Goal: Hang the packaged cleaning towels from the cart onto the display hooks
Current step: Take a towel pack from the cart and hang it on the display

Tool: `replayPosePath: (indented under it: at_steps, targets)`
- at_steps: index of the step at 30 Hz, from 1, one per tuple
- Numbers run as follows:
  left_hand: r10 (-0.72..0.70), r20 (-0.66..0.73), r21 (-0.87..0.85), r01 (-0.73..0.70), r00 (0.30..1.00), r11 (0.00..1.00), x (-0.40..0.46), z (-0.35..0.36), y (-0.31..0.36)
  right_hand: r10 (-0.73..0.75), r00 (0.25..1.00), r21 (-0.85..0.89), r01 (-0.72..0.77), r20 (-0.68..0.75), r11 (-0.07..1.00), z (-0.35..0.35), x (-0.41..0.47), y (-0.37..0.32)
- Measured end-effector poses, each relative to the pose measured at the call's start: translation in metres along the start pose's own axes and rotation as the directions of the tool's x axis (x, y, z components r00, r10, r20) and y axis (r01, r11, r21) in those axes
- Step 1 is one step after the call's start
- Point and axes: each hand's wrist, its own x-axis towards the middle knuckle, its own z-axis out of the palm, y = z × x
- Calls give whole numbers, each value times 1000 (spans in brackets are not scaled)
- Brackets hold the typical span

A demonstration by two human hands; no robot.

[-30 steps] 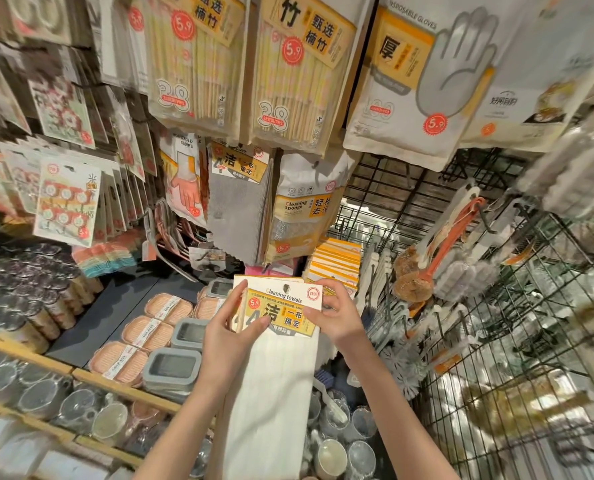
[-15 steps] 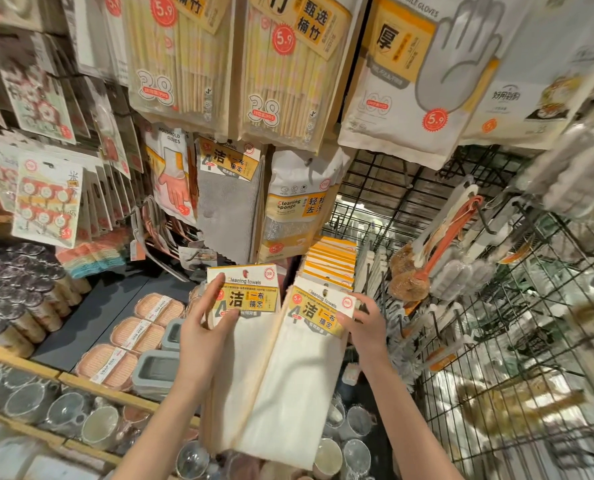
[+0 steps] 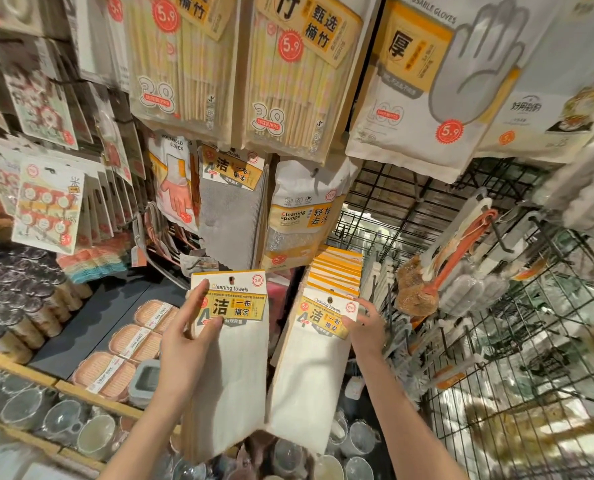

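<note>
Two white cleaning-towel packs with yellow header cards are held up in front of the display. My left hand (image 3: 188,337) pinches the left pack (image 3: 231,358) at its header, thumb on the yellow label. My right hand (image 3: 364,330) grips the right edge of the right pack's (image 3: 309,368) header. Directly behind that pack hangs a row of several identical towel packs (image 3: 337,271) on a hook. The hook itself is hidden by the packs.
A grey towel pack (image 3: 231,209) and a cleaning-sponge pack (image 3: 302,220) hang above. Chopstick packs (image 3: 288,71) and glove packs (image 3: 427,81) hang higher. Brushes (image 3: 437,265) hang on a wire grid at right. Soap boxes (image 3: 132,344) and glass cups (image 3: 63,420) fill the shelves below.
One stack held by both hands has split into two packs. My left hand moved its pack left; my right hand carried the other right and up toward the hanging row.
</note>
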Motion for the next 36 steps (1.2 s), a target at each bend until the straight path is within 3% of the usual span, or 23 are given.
replayPosePath:
  at_steps: [14,26,32,36]
  targets:
    - [-4,0,13,4,1000,1000,8,0,-4,-55,986,-163,29,-159,986,29,24,6]
    - [-36,48,-25,37,998,999,2,1,-2,-157,975,-239,117,-157,964,32,29,12]
    - [-21,47,-57,23,999,998,-4,1,0,-111,978,-317,50,-177,947,25,17,12]
    - [-7,74,-53,11,997,999,-10,2,0,-246,954,-282,192,-170,940,23,2,12]
